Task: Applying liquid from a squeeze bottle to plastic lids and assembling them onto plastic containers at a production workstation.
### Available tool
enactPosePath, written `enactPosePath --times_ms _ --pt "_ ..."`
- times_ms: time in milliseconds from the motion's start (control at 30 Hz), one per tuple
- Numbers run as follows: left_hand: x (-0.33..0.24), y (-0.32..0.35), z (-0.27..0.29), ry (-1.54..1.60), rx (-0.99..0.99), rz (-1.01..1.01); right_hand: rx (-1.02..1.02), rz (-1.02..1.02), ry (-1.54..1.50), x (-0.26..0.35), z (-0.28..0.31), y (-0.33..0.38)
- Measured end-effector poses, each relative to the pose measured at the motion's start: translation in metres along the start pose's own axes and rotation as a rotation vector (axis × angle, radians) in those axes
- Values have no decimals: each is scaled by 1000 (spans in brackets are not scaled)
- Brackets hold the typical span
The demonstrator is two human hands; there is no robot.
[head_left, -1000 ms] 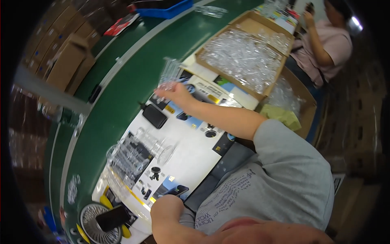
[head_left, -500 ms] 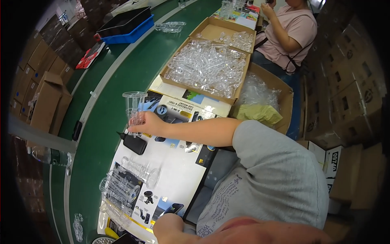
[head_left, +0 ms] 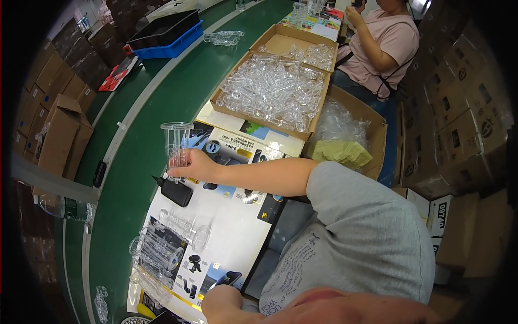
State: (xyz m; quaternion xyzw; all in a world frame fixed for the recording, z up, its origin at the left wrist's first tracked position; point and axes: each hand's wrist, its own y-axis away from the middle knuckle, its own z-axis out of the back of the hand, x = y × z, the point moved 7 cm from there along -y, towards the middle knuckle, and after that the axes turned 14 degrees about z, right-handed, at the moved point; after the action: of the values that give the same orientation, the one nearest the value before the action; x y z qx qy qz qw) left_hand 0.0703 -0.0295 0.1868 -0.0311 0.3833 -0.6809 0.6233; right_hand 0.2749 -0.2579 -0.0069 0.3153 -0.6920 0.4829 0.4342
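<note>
Looks partway through: one clear tube (head_left: 177, 141) is in the right hand (head_left: 193, 165), its fingers pinched round the narrow lower part, wide rim standing free above them. Tube is over the far edge of the white tabletop (head_left: 232, 210), just beside the black bottle (head_left: 176, 193), which is untouched. Left hand out of frame, can't tell its state; only a bent bare arm (head_left: 221, 302) shows at the bottom. More clear pieces (head_left: 156, 249) lie grouped on the tabletop, with one flared piece (head_left: 186, 224) beside them; can't tell whether these are finished or waiting. Cardboard box (head_left: 299, 133) beyond the hand is heaped with loose clear parts (head_left: 272, 89), so plenty seems left, though no count possible. Versus half a second ago: practically no change, same grip, same spot by the bottle. Versus a second ago: tube was blurred and tilted, hand farther from the bottle; now tube is sharp and stands straight. View has shifted too, so the fan (head_left: 136, 320) at lower left is mostly cut off. Grouped pieces look unmoved.
</note>
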Motion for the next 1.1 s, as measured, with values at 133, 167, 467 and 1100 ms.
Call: enactPosePath --times_ms 133,167,467,1100 --pt "-4 0 -2 -33 -72 6 2 9 -7 -2 -3 0" --pt "-5 0 -2 -42 -81 -2 2 6 18 0 0 0" --pt "-9 1 -6 -124 -220 -28 7 -3 -31 -2 -3 -1" --pt "-34 -3 -10 -296 -491 52 -16 18 -20 -3 -3 0"
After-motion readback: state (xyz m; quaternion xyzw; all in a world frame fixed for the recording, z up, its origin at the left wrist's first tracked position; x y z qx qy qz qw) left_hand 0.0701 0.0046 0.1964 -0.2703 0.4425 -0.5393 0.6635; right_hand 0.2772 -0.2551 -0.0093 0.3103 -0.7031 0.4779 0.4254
